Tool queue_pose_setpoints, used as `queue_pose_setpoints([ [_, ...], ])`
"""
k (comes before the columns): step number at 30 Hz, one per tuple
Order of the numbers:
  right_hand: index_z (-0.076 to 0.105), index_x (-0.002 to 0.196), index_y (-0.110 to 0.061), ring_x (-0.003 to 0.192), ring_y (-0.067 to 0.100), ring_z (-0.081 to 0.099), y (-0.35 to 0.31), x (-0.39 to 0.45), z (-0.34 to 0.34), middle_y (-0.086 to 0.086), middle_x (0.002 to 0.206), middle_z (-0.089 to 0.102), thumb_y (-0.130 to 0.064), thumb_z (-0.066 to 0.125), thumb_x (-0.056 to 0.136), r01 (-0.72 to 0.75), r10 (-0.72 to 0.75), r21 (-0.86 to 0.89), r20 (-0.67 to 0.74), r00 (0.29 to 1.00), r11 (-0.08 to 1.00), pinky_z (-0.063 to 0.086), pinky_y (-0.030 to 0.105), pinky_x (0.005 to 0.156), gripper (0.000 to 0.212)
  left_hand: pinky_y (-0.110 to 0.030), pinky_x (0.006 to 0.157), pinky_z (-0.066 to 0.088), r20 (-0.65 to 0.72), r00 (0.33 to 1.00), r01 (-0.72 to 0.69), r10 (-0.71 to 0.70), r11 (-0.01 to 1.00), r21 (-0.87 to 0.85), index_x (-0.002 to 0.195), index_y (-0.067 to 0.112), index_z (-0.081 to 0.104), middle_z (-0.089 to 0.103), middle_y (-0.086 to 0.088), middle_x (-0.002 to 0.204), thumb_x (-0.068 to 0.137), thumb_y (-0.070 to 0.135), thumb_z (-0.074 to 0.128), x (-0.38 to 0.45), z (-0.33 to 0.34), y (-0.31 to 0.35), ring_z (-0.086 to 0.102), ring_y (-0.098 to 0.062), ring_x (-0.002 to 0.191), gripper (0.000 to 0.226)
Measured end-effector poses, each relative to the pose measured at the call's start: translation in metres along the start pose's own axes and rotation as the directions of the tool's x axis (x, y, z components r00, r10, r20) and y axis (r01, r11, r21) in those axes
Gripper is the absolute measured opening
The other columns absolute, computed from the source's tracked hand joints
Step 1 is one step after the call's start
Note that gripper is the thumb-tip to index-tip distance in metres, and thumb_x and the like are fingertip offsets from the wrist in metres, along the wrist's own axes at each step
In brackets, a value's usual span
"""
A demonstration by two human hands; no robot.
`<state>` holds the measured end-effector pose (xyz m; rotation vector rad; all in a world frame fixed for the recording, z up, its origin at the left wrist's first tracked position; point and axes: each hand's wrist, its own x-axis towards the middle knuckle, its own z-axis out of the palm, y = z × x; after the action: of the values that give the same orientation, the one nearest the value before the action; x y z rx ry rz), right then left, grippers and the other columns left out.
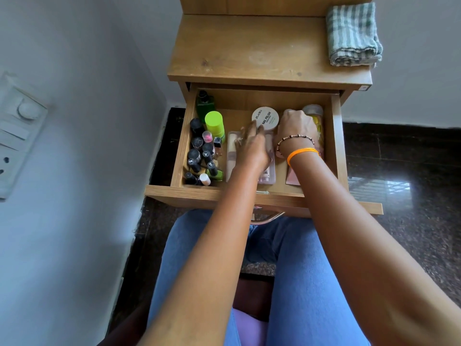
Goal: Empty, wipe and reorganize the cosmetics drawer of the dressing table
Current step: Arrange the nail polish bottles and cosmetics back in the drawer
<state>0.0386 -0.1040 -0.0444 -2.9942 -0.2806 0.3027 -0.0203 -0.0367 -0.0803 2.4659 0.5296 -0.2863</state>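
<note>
Wooden table (249, 51), drawer (249, 196) open, dark stone floor (399, 158).
Folded cloth (354, 36) beyond right hand (295, 127); its grip state: cannot tell. Left hand (252, 141) grip spread over clear case (232, 156).

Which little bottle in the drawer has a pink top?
The small bottle with the pink cap, just below the lime-green container in the drawer. The bottles clustered around it mostly have black caps.
</note>
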Motion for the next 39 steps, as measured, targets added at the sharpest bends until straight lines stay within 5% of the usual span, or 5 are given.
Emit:
queue_pose_setpoints([
  [5,0.062,0.114,-0.009,0.116,0.031,0.057,-0.008,0.005,-0.006,0.013,0.121,0.062,-0.024,0.067,0.085,-0.027,0.027,0.006,0.070,0.997,1.000,0.051,0.034,0.084,0.034,-0.048,0.116,0.010,0.012,1.000,0.002,-0.001,1.000,-0.015,0.148,0.010,0.024,0.005,-0.007,0.159,0.088,0.014,0.061,0.001,0.001,-0.001,0.001,-0.031,0.146,0.070],
  [12,0.059,0.119,-0.006,0.120,0.033,0.054,-0.013,0.011,-0.010,0.015,0.126,0.059,-0.009,0.050,0.092,-0.050,0.051,-0.026,0.051,0.997,0.998,0.049,0.037,0.088,0.029,-0.049,0.117,0.011,0.018,1.000,0.002,-0.002,1.000,-0.014,0.148,0.011,0.023,0.005,-0.006,0.159,0.087,0.013,0.060,-0.001,-0.001,-0.001,0.000,-0.033,0.146,0.072],
  [20,0.057,0.117,-0.006,0.119,0.037,0.052,0.003,0.012,-0.012,0.020,0.123,0.057,-0.023,0.058,0.088,-0.067,0.044,0.138,0.164,0.986,0.988,0.047,0.038,0.091,0.034,-0.047,0.119,0.006,0.054,0.998,0.026,-0.025,1.000,-0.018,0.150,0.010,0.015,-0.001,-0.004,0.160,0.089,0.008,0.059,-0.001,-0.003,0.000,-0.006,-0.030,0.147,0.075],
  [26,0.059,0.109,0.002,0.113,0.042,0.054,0.015,0.001,-0.011,0.024,0.121,0.056,-0.023,0.042,0.096,-0.134,0.143,0.240,-0.020,0.990,0.962,0.047,0.040,0.087,0.033,-0.046,0.118,0.005,0.034,0.999,0.001,0.001,0.998,-0.060,0.150,0.010,0.016,0.002,-0.004,0.160,0.088,0.006,0.060,-0.003,-0.003,-0.002,-0.006,-0.030,0.147,0.076],
  [39,0.060,0.110,-0.002,0.113,0.036,0.054,0.025,0.005,0.003,0.020,0.118,0.055,0.003,0.060,0.072,0.175,-0.185,0.109,0.082,0.979,0.978,0.045,0.035,0.093,0.039,-0.062,0.111,-0.005,0.132,0.990,0.050,-0.051,0.999,0.012,0.152,0.022,0.008,-0.005,-0.002,0.160,0.081,0.016,0.072,-0.002,-0.008,0.001,-0.018,-0.029,0.145,0.095],
])
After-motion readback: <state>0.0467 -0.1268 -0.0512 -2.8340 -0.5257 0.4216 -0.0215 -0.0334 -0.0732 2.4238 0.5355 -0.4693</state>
